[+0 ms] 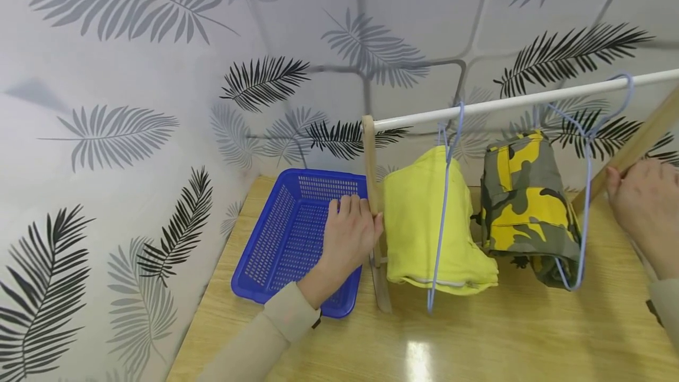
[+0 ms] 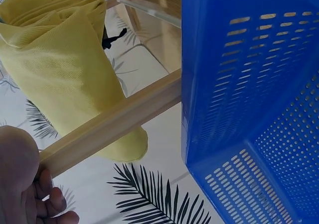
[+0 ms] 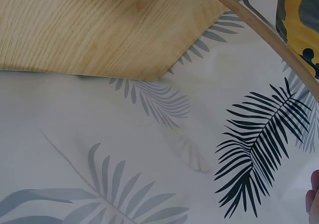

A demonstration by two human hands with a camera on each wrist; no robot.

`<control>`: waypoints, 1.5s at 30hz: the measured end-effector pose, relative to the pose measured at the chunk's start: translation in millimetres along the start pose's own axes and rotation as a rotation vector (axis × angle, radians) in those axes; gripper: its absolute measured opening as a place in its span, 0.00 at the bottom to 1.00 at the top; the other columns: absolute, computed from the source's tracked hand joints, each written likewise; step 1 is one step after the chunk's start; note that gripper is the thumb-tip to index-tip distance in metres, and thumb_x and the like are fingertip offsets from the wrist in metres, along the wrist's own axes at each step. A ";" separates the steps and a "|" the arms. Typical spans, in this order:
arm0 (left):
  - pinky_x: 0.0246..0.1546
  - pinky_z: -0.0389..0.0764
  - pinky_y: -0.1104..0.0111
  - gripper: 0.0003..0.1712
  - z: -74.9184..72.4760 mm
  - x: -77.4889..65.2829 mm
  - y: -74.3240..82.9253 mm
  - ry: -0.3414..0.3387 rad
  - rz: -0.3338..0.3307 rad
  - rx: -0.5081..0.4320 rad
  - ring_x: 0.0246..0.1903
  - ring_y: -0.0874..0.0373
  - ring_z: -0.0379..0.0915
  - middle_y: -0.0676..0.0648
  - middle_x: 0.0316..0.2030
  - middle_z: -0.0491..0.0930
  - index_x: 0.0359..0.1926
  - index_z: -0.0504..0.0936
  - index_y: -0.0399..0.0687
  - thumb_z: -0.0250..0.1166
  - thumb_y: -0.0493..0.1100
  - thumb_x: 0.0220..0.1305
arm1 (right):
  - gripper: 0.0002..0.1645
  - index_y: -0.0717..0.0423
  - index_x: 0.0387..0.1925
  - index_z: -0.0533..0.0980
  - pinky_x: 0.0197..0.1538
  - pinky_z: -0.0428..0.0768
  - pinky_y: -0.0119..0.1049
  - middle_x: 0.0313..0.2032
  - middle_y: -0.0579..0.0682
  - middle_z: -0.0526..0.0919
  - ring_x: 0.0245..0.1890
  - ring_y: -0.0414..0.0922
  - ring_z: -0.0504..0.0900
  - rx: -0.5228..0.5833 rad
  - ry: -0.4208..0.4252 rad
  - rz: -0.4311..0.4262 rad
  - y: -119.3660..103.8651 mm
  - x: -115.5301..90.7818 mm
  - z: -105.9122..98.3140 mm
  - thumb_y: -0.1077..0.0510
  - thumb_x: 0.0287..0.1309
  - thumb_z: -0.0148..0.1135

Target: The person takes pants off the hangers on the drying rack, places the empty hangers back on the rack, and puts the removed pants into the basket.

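While seemingly gripped, rack post [image 1: 369, 181] inside left grip [image 1: 347, 234].

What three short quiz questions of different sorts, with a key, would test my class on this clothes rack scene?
1. True or false: the left hand grips the rack's wooden post.
2. Which garment hangs nearer the blue basket? A) the yellow garment B) the camouflage garment
3. Fill in: both garments hang on light blue ____ from the white rail.

Key
1. True; its fingers wrap the post beside the basket.
2. A; the yellow one hangs just past the post.
3. Hangers.
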State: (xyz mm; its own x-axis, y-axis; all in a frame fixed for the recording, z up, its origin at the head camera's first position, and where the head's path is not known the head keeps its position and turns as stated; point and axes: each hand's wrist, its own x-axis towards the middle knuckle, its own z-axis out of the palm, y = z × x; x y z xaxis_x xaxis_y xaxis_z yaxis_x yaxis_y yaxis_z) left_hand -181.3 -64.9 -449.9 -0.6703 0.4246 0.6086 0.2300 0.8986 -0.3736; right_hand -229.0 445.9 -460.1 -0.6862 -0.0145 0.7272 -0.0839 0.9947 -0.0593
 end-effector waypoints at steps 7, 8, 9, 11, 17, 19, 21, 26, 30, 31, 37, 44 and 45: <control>0.38 0.73 0.63 0.23 9.2 6.4 -1.7 0.011 0.006 0.014 0.33 0.54 0.72 0.51 0.26 0.75 0.29 0.76 0.48 0.58 0.59 0.75 | 0.44 0.83 0.31 0.65 0.39 0.61 0.70 0.29 0.77 0.65 0.32 0.79 0.64 0.027 0.039 0.000 1.4 -3.4 0.2 0.40 0.78 0.36; 0.39 0.74 0.63 0.23 10.1 7.5 -2.1 0.011 0.007 0.013 0.33 0.54 0.73 0.50 0.26 0.75 0.29 0.77 0.48 0.58 0.59 0.75 | 0.43 0.83 0.31 0.65 0.39 0.60 0.70 0.29 0.77 0.65 0.32 0.78 0.64 0.025 0.046 -0.004 1.2 -3.7 -0.2 0.41 0.78 0.37; 0.39 0.74 0.63 0.23 10.6 8.6 -2.7 0.005 0.009 0.017 0.33 0.54 0.73 0.50 0.27 0.76 0.29 0.77 0.48 0.57 0.59 0.75 | 0.43 0.84 0.31 0.65 0.39 0.60 0.70 0.29 0.77 0.65 0.32 0.79 0.64 0.024 0.049 -0.006 0.6 -3.9 -0.7 0.41 0.78 0.37; 0.40 0.74 0.63 0.23 11.4 10.8 -3.5 -0.008 0.010 0.017 0.34 0.54 0.73 0.50 0.28 0.77 0.29 0.77 0.47 0.56 0.59 0.76 | 0.42 0.84 0.32 0.65 0.39 0.60 0.69 0.29 0.77 0.65 0.32 0.78 0.64 0.029 0.051 -0.002 -0.4 -4.2 -1.7 0.42 0.78 0.38; 0.40 0.74 0.62 0.24 14.5 16.2 -5.5 -0.022 0.015 0.016 0.36 0.54 0.74 0.50 0.29 0.78 0.29 0.78 0.48 0.52 0.58 0.79 | 0.43 0.83 0.33 0.64 0.40 0.62 0.69 0.30 0.76 0.65 0.34 0.76 0.65 -0.004 0.024 0.022 -2.6 -6.5 -6.4 0.40 0.80 0.35; 0.39 0.74 0.62 0.24 17.1 17.4 -6.1 -0.014 0.017 0.016 0.35 0.54 0.74 0.50 0.29 0.78 0.29 0.77 0.49 0.53 0.58 0.78 | 0.44 0.82 0.33 0.64 0.40 0.63 0.68 0.30 0.76 0.65 0.34 0.76 0.65 -0.006 0.017 0.029 -3.0 -7.4 -7.4 0.40 0.81 0.34; 0.38 0.74 0.63 0.23 19.9 18.8 -6.8 -0.007 0.019 0.013 0.34 0.54 0.74 0.50 0.28 0.77 0.28 0.77 0.49 0.55 0.58 0.77 | 0.43 0.82 0.32 0.64 0.39 0.63 0.68 0.30 0.76 0.66 0.33 0.75 0.65 -0.016 0.015 0.021 -2.7 -8.4 -7.9 0.41 0.81 0.34; 0.36 0.73 0.64 0.23 23.5 22.3 -8.9 -0.017 0.024 0.009 0.32 0.55 0.72 0.51 0.27 0.75 0.28 0.76 0.50 0.56 0.58 0.77 | 0.44 0.83 0.32 0.65 0.40 0.64 0.67 0.30 0.76 0.66 0.33 0.74 0.65 -0.027 0.012 0.030 -2.9 -10.6 -8.1 0.40 0.81 0.32; 0.39 0.75 0.63 0.23 24.7 25.3 -10.5 -0.041 0.034 0.009 0.34 0.54 0.73 0.51 0.29 0.76 0.30 0.78 0.49 0.53 0.58 0.79 | 0.44 0.84 0.34 0.65 0.41 0.63 0.68 0.31 0.77 0.66 0.35 0.75 0.65 -0.008 0.021 0.048 -4.5 -11.9 -8.2 0.41 0.81 0.34; 0.40 0.75 0.63 0.23 25.2 26.2 -10.8 -0.047 0.035 0.007 0.34 0.54 0.73 0.50 0.29 0.77 0.30 0.78 0.49 0.53 0.58 0.79 | 0.44 0.84 0.34 0.65 0.41 0.62 0.68 0.31 0.77 0.66 0.35 0.76 0.65 -0.004 0.023 0.057 -5.1 -12.1 -8.4 0.40 0.81 0.34; 0.37 0.74 0.63 0.22 30.2 31.0 -12.5 -0.044 0.034 -0.005 0.34 0.54 0.73 0.51 0.29 0.78 0.31 0.79 0.48 0.57 0.58 0.77 | 0.45 0.88 0.37 0.64 0.42 0.62 0.70 0.32 0.80 0.66 0.37 0.78 0.66 -0.002 0.029 0.092 -7.8 -12.7 -9.4 0.41 0.80 0.34; 0.34 0.71 0.64 0.22 35.9 36.3 -14.4 -0.004 0.032 -0.006 0.34 0.55 0.72 0.51 0.28 0.77 0.31 0.80 0.49 0.57 0.58 0.77 | 0.45 0.89 0.39 0.65 0.47 0.64 0.71 0.34 0.84 0.68 0.39 0.81 0.67 -0.011 0.030 0.098 -9.9 -12.6 -10.8 0.42 0.79 0.35; 0.34 0.71 0.64 0.22 36.9 36.8 -14.6 0.000 0.031 -0.012 0.34 0.55 0.72 0.51 0.28 0.77 0.31 0.80 0.49 0.58 0.58 0.76 | 0.44 0.89 0.38 0.65 0.46 0.64 0.71 0.33 0.84 0.69 0.39 0.80 0.68 -0.025 0.033 0.086 -10.0 -12.9 -11.3 0.42 0.80 0.35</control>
State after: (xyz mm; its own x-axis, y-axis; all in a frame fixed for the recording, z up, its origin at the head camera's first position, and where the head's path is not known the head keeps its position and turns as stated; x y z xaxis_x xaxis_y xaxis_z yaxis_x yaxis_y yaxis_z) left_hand -235.3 -66.6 -447.9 -0.6627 0.4520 0.5971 0.2592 0.8864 -0.3835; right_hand -211.2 437.3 -461.2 -0.6658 0.0738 0.7425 -0.0077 0.9944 -0.1057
